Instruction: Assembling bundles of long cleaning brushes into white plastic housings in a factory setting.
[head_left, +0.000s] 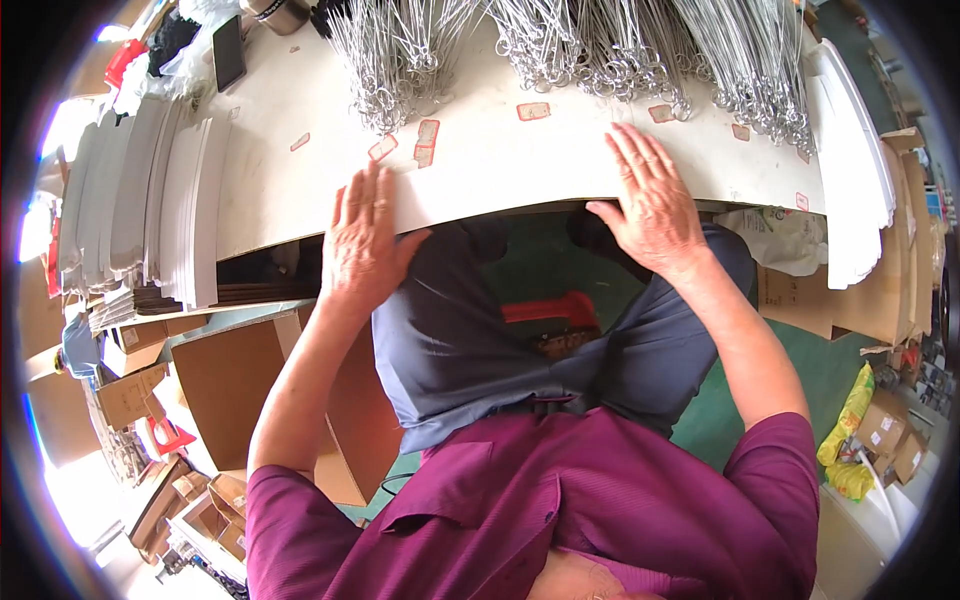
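Note:
My left hand (pixel 362 242) lies flat at the front edge of the white table (pixel 268 185), fingers stretched forward and thumb out to the side. Opposite it, my right hand (pixel 656 218) rests the same way, palm down with its thumb toward the middle. Between them a bright white strip (pixel 505 180), like card or paper, runs along the edge; both hands touch its ends. Neither hand grips anything. Beyond my fingers lie bundles of thin metal wires with looped ends (pixel 395 85), more of them at the middle (pixel 600 65) and right (pixel 755 90).
White folded card pieces stand stacked at the left (pixel 140 195) and right (pixel 850 175) ends of the table. A dark phone (pixel 228 53) and a metal cup (pixel 279 14) are at the back left. An open cardboard box (pixel 235 385) stands below left. Small red-framed labels (pixel 427 142) dot the tabletop.

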